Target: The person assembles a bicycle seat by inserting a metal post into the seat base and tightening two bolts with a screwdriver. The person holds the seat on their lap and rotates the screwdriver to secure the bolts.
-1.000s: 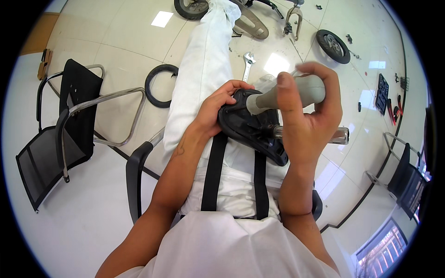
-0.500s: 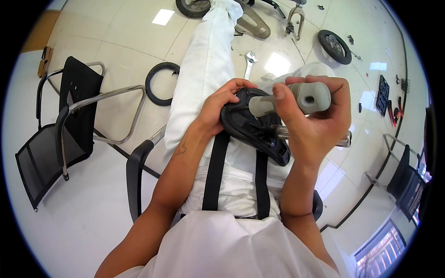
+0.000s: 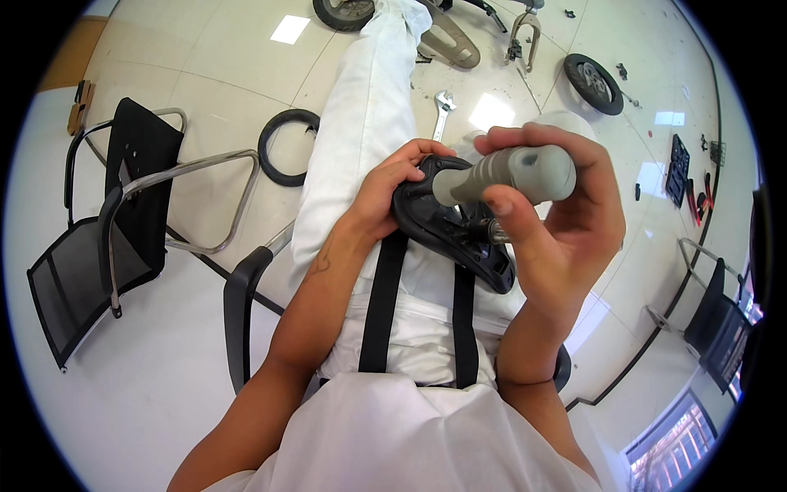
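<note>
A black bicycle-type saddle (image 3: 422, 215) lies underside up across my lap. My left hand (image 3: 392, 184) grips its far left edge, fingers curled over the rim. In my right hand (image 3: 566, 221) is a grey screwdriver handle (image 3: 508, 176), with the thumb below and the fingers round the far side. Its narrow end points down at the saddle's underside; the shaft and tip are hidden. A ribbed metal piece (image 3: 497, 232) sticks out from the saddle and runs behind my right thumb.
On the tiled floor ahead lie an adjustable wrench (image 3: 443, 113), a bare tyre (image 3: 279, 148) and a wheel (image 3: 592, 84). Further right are a black tool tray (image 3: 677, 168) and red-handled pliers (image 3: 697, 201). A black mesh chair (image 3: 139, 156) stands at the left, another chair (image 3: 720, 324) at the right.
My right hand has turned the screwdriver handle and its fingers have loosened and shifted round it. The chrome end that showed beyond my right hand is now covered. My left hand and the saddle stay put.
</note>
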The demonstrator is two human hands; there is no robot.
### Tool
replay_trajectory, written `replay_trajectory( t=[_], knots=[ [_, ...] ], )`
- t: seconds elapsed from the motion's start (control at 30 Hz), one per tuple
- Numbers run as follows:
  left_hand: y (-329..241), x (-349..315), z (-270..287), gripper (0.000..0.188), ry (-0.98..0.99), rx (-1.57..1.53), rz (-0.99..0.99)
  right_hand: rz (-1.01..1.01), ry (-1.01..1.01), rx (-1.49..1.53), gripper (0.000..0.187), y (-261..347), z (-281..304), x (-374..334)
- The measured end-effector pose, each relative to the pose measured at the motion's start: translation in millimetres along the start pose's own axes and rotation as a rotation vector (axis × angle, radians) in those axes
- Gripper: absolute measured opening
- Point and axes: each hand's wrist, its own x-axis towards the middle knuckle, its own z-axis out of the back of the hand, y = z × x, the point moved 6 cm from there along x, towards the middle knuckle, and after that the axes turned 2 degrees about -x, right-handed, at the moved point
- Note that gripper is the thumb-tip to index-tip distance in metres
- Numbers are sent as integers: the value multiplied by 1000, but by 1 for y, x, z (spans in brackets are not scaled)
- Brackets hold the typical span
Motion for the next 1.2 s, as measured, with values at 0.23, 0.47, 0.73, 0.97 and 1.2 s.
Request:
replay_trajectory(
  t=[0.23,0.47,0.73,0.97,1.2],
  knots=[
    [-3,-5,-4,45,-40,17,23,-53,-178,-315,59,-4,8,1],
    [2,3,2,47,30,-10,12,62,55,179,60,-2,-8,5],
    [-1,-5,-7,47,-61,27,39,-23,-113,-219,32,1,-1,6],
    [-3,-6,-9,47,-29,44,29,41,-140,-141,47,-2,-9,6],
    [0,-1,-7,48,44,-12,12,92,111,142,60,1,-11,6]
  ],
)
